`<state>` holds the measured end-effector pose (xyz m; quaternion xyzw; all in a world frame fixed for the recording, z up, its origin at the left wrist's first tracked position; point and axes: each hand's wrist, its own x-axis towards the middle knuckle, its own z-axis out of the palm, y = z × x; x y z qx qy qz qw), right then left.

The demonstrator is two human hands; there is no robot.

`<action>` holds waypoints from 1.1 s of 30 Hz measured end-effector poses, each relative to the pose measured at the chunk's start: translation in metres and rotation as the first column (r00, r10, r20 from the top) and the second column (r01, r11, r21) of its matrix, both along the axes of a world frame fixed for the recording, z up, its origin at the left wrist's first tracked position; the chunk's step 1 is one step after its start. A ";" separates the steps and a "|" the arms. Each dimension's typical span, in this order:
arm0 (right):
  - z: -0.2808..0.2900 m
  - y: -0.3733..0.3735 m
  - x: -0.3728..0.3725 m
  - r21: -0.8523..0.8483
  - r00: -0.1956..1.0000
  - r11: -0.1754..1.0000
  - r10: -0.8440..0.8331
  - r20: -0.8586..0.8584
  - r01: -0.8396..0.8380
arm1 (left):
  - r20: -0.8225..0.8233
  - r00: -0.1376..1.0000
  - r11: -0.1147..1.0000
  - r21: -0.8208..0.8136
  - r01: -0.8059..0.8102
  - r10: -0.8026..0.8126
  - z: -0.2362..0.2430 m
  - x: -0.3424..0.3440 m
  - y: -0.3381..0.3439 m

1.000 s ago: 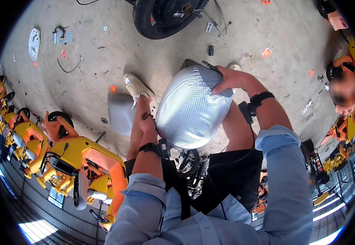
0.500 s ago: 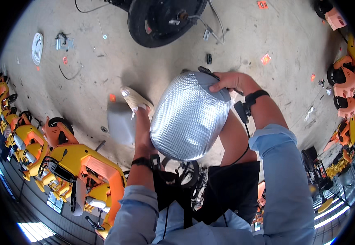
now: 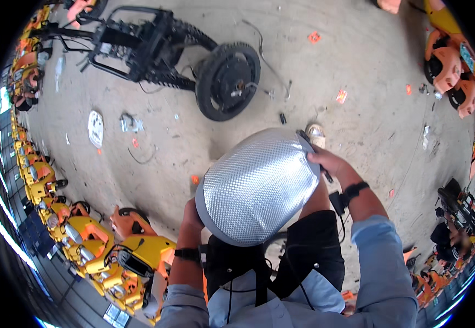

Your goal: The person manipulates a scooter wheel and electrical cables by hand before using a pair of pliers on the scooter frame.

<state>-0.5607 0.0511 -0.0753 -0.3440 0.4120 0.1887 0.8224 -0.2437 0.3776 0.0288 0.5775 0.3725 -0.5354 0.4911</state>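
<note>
Between my two hands is a scooter seat (image 3: 259,188), its broad surface covered in shiny silver dimpled foil with a grey edge showing at the left end. It is held off the floor above my knees, its right end tilted away from me. My left hand (image 3: 192,214) grips the grey left edge, and its fingertips are hidden behind the seat. My right hand (image 3: 327,159) closes on the right end, the thumb on top, beside a black fitting (image 3: 325,174) there. Both wrists wear black straps with small devices.
A stripped black scooter frame (image 3: 150,52) with a wheel (image 3: 228,82) lies ahead on the concrete floor. Small parts, a white oval piece (image 3: 95,129) and orange scraps are scattered about. Yellow and orange scooters (image 3: 98,240) line the left; more orange ones (image 3: 444,68) stand at right.
My view has turned, bringing more of the black frame in. The seat has tipped sideways, and my left hand now holds its left edge. The grey seat on the floor is out of sight.
</note>
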 end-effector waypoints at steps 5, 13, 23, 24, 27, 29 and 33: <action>0.200 0.017 -0.027 -0.212 0.910 0.885 -0.397 0.119 0.414 | 0.181 0.975 0.944 -0.281 0.175 -0.127 0.144 0.027 -0.078; 0.463 0.115 -0.091 -0.575 0.766 0.507 -0.455 0.455 0.642 | 0.155 0.943 0.799 -0.502 0.331 -0.294 0.349 0.035 -0.102; 0.463 0.220 -0.141 -0.470 0.575 0.360 -0.663 0.479 0.806 | 0.394 0.774 0.576 -0.518 0.632 -0.495 0.358 -0.008 -0.113; 0.445 0.233 -0.157 -0.463 0.516 0.294 -0.707 0.484 0.836 | 0.344 0.792 0.575 -0.550 0.606 -0.505 0.367 -0.036 -0.123; 0.395 0.256 -0.247 -0.425 0.373 0.176 -0.815 0.443 0.888 | 0.398 0.651 0.421 -0.525 0.740 -0.646 0.349 -0.126 -0.174; 0.376 0.287 -0.288 -0.374 0.246 0.064 -0.853 0.461 0.925 | 0.386 0.577 0.374 -0.485 0.791 -0.720 0.355 -0.186 -0.189; 0.378 0.359 -0.384 -0.292 -0.019 -0.203 -0.849 0.527 0.934 | 0.447 0.248 0.040 -0.425 0.904 -0.860 0.399 -0.350 -0.231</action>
